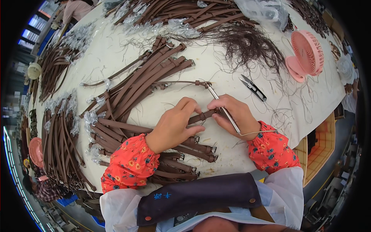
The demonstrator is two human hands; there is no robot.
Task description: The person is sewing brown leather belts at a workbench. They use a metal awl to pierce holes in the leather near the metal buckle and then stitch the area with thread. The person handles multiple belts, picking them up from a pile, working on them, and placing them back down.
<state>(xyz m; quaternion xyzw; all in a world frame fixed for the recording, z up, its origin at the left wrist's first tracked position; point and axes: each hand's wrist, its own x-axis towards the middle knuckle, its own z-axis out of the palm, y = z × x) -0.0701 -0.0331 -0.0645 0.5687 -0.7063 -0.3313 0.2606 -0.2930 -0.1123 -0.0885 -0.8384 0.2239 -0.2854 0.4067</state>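
Note:
My right hand (237,116) is closed round a slim silver pen-shaped tool (229,115), whose thin cord trails off by the wrist. The tool's tip points up and away, beside the end of a thin brown strap (181,82). A wider brown leather belt (203,116) has its end at my right fingertips; whether they grip it as well is unclear. Over that belt hovers my left hand (170,124), open, with thumb and index finger apart on either side of it. Many brown belts (139,94) with metal buckles lie in a bundle left of my hands.
Black thread snips (253,88) lie right of centre. A pink fan (305,54) stands at the far right, near a tangle of dark threads (247,46). More belts (185,13), partly in clear plastic, lie at the back; another pile (62,143) is at left.

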